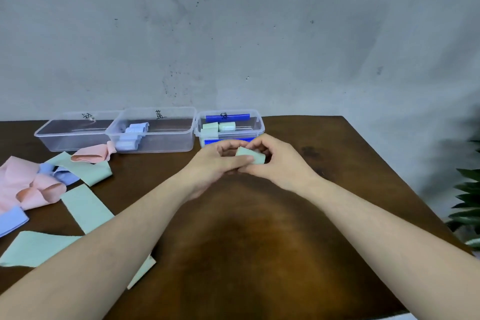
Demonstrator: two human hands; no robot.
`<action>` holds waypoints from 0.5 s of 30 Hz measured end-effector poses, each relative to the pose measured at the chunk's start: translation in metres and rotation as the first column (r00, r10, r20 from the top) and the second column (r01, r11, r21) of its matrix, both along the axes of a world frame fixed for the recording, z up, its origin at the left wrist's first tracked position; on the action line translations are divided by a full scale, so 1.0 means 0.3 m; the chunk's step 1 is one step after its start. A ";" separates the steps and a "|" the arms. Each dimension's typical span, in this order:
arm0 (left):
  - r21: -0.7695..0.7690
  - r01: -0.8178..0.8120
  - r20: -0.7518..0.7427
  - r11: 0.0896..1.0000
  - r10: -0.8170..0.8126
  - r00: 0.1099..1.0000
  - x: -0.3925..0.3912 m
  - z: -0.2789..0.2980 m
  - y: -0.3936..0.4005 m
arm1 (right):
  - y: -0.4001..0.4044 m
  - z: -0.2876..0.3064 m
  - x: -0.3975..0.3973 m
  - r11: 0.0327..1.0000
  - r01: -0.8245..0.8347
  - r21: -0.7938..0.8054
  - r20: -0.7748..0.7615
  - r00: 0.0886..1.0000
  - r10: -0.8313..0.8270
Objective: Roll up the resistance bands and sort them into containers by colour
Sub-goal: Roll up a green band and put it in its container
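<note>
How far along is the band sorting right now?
Done: green rolls sit in the right container, blue rolls in the middle container. In hand: both hands grip a rolled green band. Left: the left container looks empty; loose bands lie unrolled.

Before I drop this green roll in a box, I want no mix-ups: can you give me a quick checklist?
1. Green roll gripped by both hands, left hand and right hand: ok.
2. Roll fully wound, no loose tail: cannot tell.
3. Right-hand container already holds green rolls: ok.
4. That container open, with room: ok.
5. Middle container holds blue rolls, so avoid it: ok.
</note>
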State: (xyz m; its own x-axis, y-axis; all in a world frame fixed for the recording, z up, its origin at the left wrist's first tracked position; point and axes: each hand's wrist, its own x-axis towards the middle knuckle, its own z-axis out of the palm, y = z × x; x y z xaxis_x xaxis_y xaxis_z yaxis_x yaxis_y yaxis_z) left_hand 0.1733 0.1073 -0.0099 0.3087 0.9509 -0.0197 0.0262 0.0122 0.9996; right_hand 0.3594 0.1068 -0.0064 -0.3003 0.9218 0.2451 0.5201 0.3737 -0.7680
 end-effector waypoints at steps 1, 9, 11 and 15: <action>0.014 -0.010 -0.040 1.000 0.011 0.999 0.009 0.012 0.018 | 0.021 0.008 0.016 1.000 -0.013 0.006 0.002 1.000 0.013; 0.022 -0.065 -0.270 0.998 0.068 0.960 0.088 0.098 0.135 | 0.205 0.047 0.121 0.993 -0.118 -0.001 0.020 0.993 0.118; 0.026 -0.046 -0.367 0.999 0.053 0.929 0.092 0.113 0.173 | 0.257 0.046 0.128 0.990 -0.143 -0.007 0.044 0.989 0.143; 0.068 0.015 -0.534 0.998 0.023 0.845 0.070 0.158 0.255 | 0.358 0.050 0.113 0.988 -0.155 -0.014 0.020 0.988 0.155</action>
State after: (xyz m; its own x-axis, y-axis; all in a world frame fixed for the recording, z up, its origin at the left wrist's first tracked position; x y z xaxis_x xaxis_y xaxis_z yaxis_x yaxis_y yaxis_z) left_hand 0.1945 0.1838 0.0374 0.2650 0.9571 -0.1169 0.5568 -0.0529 0.8290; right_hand 0.3934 0.2142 0.0085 -0.4445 0.8668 0.2259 0.4728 0.4412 -0.7628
